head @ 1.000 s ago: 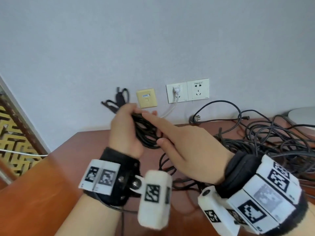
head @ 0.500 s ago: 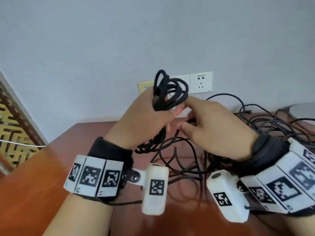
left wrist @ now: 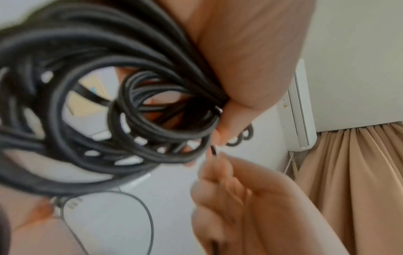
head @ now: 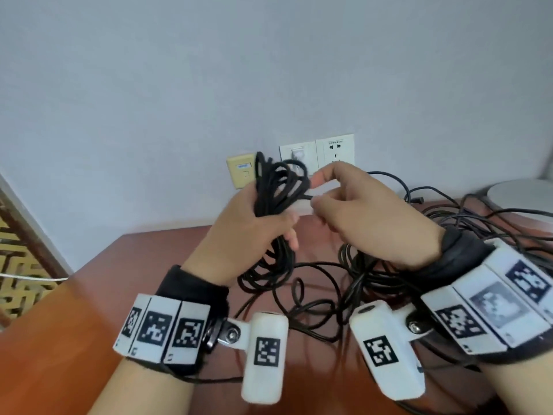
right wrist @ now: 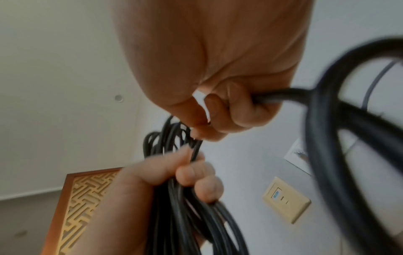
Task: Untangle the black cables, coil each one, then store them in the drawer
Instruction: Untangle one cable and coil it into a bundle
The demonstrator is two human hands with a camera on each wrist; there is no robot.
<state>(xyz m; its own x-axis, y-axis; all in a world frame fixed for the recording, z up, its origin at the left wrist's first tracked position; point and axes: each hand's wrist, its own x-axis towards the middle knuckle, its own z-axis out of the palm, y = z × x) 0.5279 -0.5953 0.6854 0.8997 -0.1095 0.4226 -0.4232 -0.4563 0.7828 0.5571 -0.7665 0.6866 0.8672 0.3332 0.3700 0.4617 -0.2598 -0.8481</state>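
Note:
My left hand [head: 284, 226] grips a coiled bundle of black cable [head: 278, 187] upright above the table; its loops hang down below the fist. The coil fills the left wrist view [left wrist: 87, 120], and the right wrist view shows my left hand [right wrist: 187, 174] clamped round it [right wrist: 185, 215]. My right hand [head: 320, 202] meets the coil's top right side, fingers curled round a black cable strand [right wrist: 281, 98]. A thin white strip [right wrist: 201, 103] shows between its thumb and fingers. More tangled black cables [head: 478, 232] lie on the table to the right and under my hands.
The brown table [head: 119, 280] meets a grey wall carrying white sockets [head: 335, 151] and a beige data plate [head: 242, 172]. A white round object [head: 523, 196] sits at the far right. A gold lattice panel [head: 15, 265] stands at the left.
My left hand has lifted the coil and turned it upright. My right hand went from laying a finger on the bundle to curling round a strand at its top.

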